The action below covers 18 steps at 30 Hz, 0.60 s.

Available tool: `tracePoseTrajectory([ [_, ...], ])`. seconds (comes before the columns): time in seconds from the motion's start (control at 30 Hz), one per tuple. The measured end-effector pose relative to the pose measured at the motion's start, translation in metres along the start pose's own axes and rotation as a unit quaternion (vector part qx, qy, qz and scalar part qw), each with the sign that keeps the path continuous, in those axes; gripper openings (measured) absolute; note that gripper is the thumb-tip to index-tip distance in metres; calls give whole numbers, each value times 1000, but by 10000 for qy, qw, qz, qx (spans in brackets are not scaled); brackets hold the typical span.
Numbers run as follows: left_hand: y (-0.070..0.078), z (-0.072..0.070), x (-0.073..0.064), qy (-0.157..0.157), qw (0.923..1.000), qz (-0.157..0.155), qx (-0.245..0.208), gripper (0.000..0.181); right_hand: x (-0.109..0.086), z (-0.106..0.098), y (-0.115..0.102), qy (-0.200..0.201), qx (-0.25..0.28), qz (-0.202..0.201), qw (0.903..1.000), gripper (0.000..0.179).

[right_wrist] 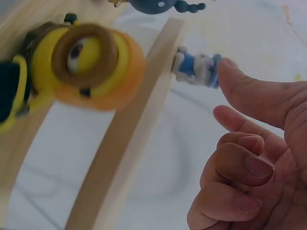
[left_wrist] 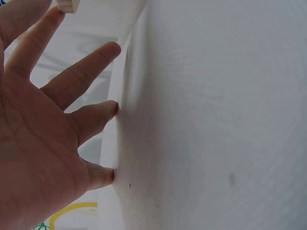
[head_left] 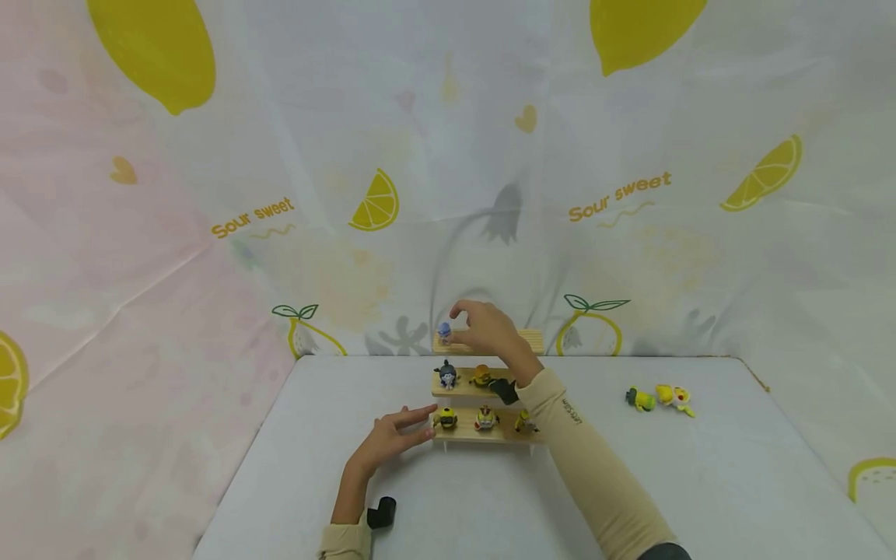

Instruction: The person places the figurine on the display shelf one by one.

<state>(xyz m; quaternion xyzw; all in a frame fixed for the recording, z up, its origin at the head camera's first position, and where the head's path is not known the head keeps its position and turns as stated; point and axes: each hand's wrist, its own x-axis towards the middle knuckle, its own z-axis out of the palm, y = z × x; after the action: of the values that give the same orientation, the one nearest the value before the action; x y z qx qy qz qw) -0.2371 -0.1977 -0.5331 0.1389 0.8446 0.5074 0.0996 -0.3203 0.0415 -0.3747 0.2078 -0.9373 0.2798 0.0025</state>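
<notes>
Backdrop lettering, printed twice: "Sour sweet". Right sleeve: small lettering, not surely legible. Blue figurine: upright, top tier of wooden stand, left end. Right hand: grip released, thumb at figurine's head. Left hand: spread, grasping nothing, beside stand. Middle tier's right end: sleeve-hidden.

beige sleeves, dark lettering on the right, black wrist cameras
</notes>
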Motion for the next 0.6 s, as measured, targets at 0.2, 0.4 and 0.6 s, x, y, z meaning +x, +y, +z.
tracePoseTrajectory([
  [0.2, 0, 0, 0, -41, 10000, -23, 13, 45, -17, -17, 6, 157, -89, -99, 9998, 36],
  [0.4, 1, -1, -1, -74, 9999, 36, 83, 45, -36, -32, 19, 353, 40, -235, 9991, 33],
  [0.6, 1, -1, -1, -45, 9999, 74, 75, 45, -50, -44, 29, 657, 79, -315, 9973, 32],
])
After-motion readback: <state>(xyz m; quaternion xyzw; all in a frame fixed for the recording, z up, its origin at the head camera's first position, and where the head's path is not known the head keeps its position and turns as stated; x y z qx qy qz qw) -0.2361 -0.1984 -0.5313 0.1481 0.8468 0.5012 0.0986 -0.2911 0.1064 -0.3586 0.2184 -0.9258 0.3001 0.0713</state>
